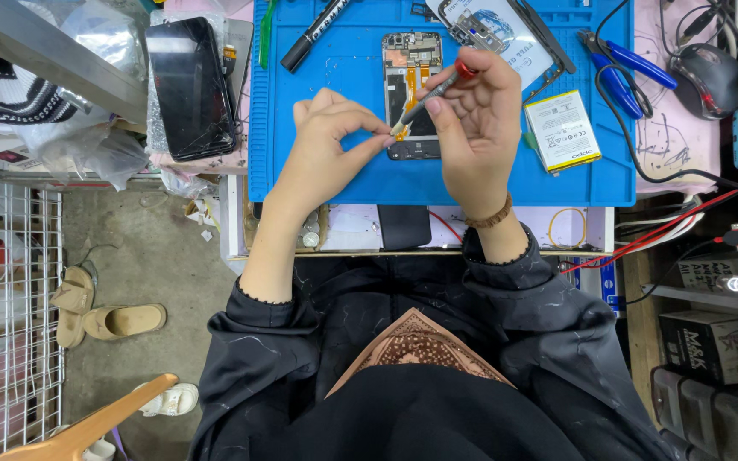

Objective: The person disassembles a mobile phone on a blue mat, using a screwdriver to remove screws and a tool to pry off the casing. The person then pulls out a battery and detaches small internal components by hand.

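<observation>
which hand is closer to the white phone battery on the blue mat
Right. The right hand, holding a red-capped screwdriver, sits just beside the battery. The left hand is farther off, beyond the opened phone, pinching at the screwdriver tip.

Red-capped screwdriver (437, 87) tilted over opened phone (412, 94) on blue mat (326, 162)

Lying on the mat (335, 175) in the middle of the tabletop (685, 145): an opened phone (411, 64), with both hands (403, 128) meeting just above its near end. Resting right of the phone, near the mat's right edge: a battery (562, 131). Sitting behind the battery: cutters (629, 68), a mouse (711, 78) further right. Lying left of the mat: a screen panel (191, 88). Sitting behind the phone, leftward: a marker (311, 36).
</observation>
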